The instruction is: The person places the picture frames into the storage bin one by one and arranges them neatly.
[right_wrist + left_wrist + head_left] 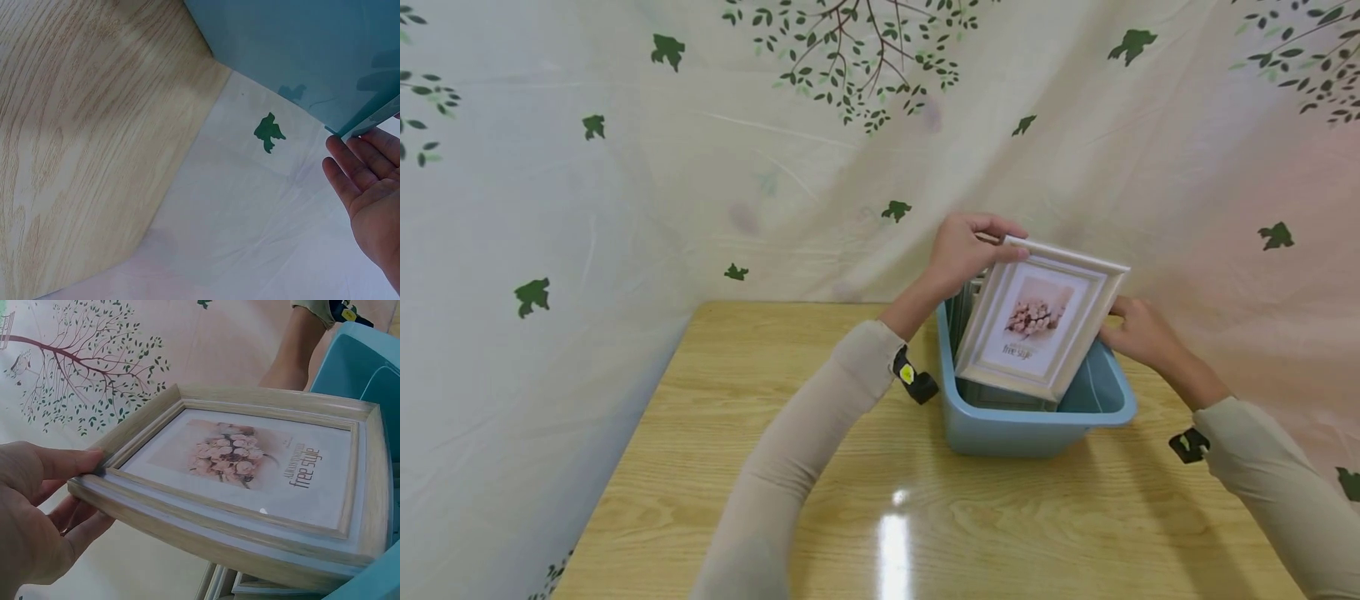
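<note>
My left hand (966, 250) pinches the upper left corner of a picture frame (1041, 321), thumb on the front and fingers behind. The frame is pale, wood-toned and tilted, with a pink blossom print and "free style" lettering. Its lower part sits inside a light blue plastic bin (1026, 417). At the bin's right rim, my right hand (1142, 333) holds on; in the right wrist view its fingers (350, 165) lie under the lip, while the thumb is mostly hidden. More frames (275, 584) stand in the bin, largely covered by the held one.
The bin stands at the back right of a wood-grain table (820, 417). Directly behind the table hangs a pale curtain (812, 167) printed with leaves and birds. Black wrist straps (915, 379) sit over both sleeves.
</note>
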`<state>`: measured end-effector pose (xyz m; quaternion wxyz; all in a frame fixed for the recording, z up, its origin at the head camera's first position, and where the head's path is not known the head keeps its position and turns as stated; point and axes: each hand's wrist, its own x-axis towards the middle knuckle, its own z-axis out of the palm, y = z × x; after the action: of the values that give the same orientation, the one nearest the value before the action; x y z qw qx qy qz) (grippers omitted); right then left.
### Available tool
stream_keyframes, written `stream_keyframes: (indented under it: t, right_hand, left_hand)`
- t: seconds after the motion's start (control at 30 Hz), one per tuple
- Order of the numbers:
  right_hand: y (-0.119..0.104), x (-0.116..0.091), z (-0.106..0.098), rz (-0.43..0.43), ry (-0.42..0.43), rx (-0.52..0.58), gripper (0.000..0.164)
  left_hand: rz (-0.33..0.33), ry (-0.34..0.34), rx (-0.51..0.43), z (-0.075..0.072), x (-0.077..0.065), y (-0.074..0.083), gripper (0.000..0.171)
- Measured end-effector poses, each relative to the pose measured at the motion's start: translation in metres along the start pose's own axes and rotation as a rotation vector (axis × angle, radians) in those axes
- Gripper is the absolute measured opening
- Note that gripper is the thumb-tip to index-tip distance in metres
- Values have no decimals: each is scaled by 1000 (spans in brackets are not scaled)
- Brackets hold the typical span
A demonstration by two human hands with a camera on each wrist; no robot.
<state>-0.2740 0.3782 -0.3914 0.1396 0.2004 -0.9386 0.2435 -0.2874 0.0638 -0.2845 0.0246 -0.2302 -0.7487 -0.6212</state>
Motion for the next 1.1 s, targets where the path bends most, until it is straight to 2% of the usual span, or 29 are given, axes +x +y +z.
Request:
stream_keyframes:
  t: [0.13, 0.27, 0.4, 0.5, 0.67, 0.83, 1.0, 1.1]
  right_hand:
    - [0, 0, 0, -1, 5, -6, 33]
    - [-1, 0, -1, 10, -16, 26, 36]
    - [-2, 0, -2, 13, -27, 43, 38]
    - [-3, 0, -2, 5, -24, 42, 37]
    - [-4, 0, -2, -10, -39, 40, 43]
    - [-4, 1, -2, -12, -60, 35, 47]
    - [-4, 0, -2, -9, -65, 42, 47]
    - [-5, 0, -2, 0, -67, 42, 46]
  left_hand:
    - [3, -85, 41, -5, 0, 2, 20]
    - [19, -175, 131, -13, -1, 4, 19]
    - [21, -234, 180, -18, -1, 5, 19]
    - [14, -231, 159, -20, -1, 2, 19]
    - [-26, -171, 97, -18, -2, -6, 21]
    - [-36, -110, 109, -14, -4, -18, 21]
    - [-59, -89, 128, -9, -6, -23, 20]
    - [-51, -94, 133, -5, -7, -26, 19]
